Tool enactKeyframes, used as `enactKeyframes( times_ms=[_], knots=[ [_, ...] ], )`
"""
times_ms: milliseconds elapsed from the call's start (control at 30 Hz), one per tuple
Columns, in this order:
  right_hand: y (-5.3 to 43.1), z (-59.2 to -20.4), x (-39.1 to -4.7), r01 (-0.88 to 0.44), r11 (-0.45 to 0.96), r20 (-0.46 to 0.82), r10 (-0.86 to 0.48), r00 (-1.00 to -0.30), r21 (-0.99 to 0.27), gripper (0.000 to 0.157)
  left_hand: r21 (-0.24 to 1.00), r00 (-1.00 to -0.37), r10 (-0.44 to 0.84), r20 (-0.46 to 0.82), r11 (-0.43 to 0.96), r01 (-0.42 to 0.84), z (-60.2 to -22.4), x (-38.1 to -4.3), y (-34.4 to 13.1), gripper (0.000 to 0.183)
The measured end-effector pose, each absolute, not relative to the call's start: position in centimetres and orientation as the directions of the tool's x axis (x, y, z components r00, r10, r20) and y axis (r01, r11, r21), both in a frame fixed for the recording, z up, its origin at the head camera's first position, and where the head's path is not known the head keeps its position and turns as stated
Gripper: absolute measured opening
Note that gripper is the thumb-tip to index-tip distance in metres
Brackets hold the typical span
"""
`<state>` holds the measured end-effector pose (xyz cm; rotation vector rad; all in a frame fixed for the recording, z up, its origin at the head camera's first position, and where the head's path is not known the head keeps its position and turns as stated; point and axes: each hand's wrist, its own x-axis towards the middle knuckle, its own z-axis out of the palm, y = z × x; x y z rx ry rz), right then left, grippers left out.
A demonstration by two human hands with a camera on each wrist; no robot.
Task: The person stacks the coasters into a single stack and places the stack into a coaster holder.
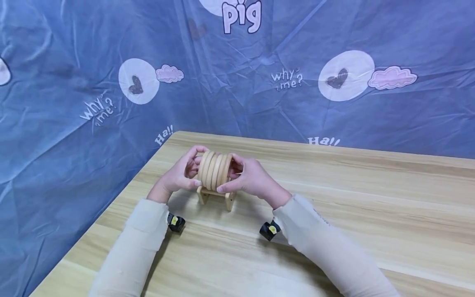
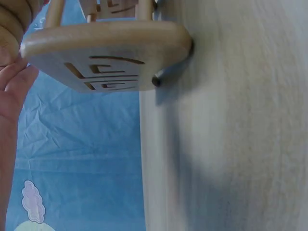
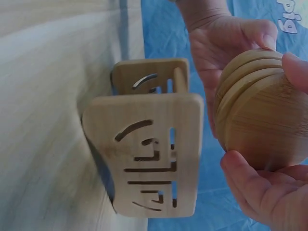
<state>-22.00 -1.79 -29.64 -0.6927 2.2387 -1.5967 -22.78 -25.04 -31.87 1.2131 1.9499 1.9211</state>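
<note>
Several round wooden coasters (image 1: 214, 171) stand on edge, side by side, in a row between my two hands. My left hand (image 1: 179, 171) grips the left end of the row, thumb at the near side and fingers behind. At the right end my right hand (image 1: 256, 177) holds the row the same way. Directly below is a small wooden coaster holder (image 3: 144, 159) with cut-out slots in its end panels and rods joining them. The right wrist view shows backdrop between the coasters and the holder's top edge. In the left wrist view, the holder's end panel (image 2: 106, 53) covers most of the coasters.
The holder stands on a light wood-grain table (image 1: 334, 198), toward its left edge. A blue printed cloth (image 1: 237, 82) hangs behind and to the left. Small black cameras sit at the left cuff (image 1: 176, 223) and the right cuff (image 1: 269, 230).
</note>
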Motion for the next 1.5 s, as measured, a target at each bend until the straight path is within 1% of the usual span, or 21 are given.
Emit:
enactKeyframes(
  times_ms=[133, 267, 400, 633, 800, 1033, 1133, 1267, 1333, 1500],
  knots=[
    [-2.1, -30.1, -22.2, -0.210, 0.293, 0.028, -0.524, -0.851, -0.933, 0.108, 0.902, -0.681, 0.617, 0.394, -0.119, 0.415, -32.1, -23.0, -25.3, 0.069],
    [-2.3, -30.6, -22.4, -0.224, 0.304, 0.036, -0.520, -0.853, -0.926, 0.109, 0.914, -0.704, 0.615, 0.355, -0.072, 0.399, -32.2, -23.0, -25.5, 0.070],
    [-2.3, -31.1, -22.6, -0.239, 0.314, 0.051, -0.507, -0.860, -0.919, 0.103, 0.921, -0.711, 0.624, 0.325, -0.039, 0.387, -32.4, -23.3, -25.4, 0.070],
    [-2.5, -31.6, -22.9, -0.283, 0.342, 0.085, -0.494, -0.865, -0.896, 0.099, 0.925, -0.704, 0.631, 0.325, -0.056, 0.377, -33.1, -23.8, -25.3, 0.069],
    [-2.5, -31.9, -22.9, -0.295, 0.345, 0.099, -0.487, -0.868, -0.891, 0.095, 0.929, -0.706, 0.640, 0.301, -0.030, 0.369, -33.2, -23.9, -25.4, 0.069],
    [-2.5, -32.2, -22.9, -0.371, 0.377, 0.155, -0.494, -0.856, -0.848, 0.079, 0.935, -0.728, 0.641, 0.245, 0.041, 0.351, -33.2, -24.0, -25.4, 0.072],
    [-2.5, -32.3, -23.0, -0.371, 0.400, 0.149, -0.486, -0.861, -0.838, 0.083, 0.936, -0.737, 0.640, 0.219, 0.075, 0.343, -33.2, -24.0, -25.5, 0.073],
    [-2.4, -32.4, -23.0, -0.348, 0.405, 0.129, -0.478, -0.869, -0.845, 0.091, 0.936, -0.746, 0.637, 0.192, 0.110, 0.334, -33.3, -24.1, -25.3, 0.074],
    [-2.4, -32.4, -23.0, -0.337, 0.400, 0.122, -0.475, -0.871, -0.852, 0.091, 0.936, -0.748, 0.638, 0.180, 0.122, 0.329, -33.3, -24.1, -25.3, 0.074],
    [-2.6, -32.6, -23.0, -0.297, 0.401, 0.083, -0.470, -0.879, -0.867, 0.102, 0.925, -0.751, 0.644, 0.147, 0.180, 0.336, -33.3, -24.3, -25.2, 0.077]
  ],
)
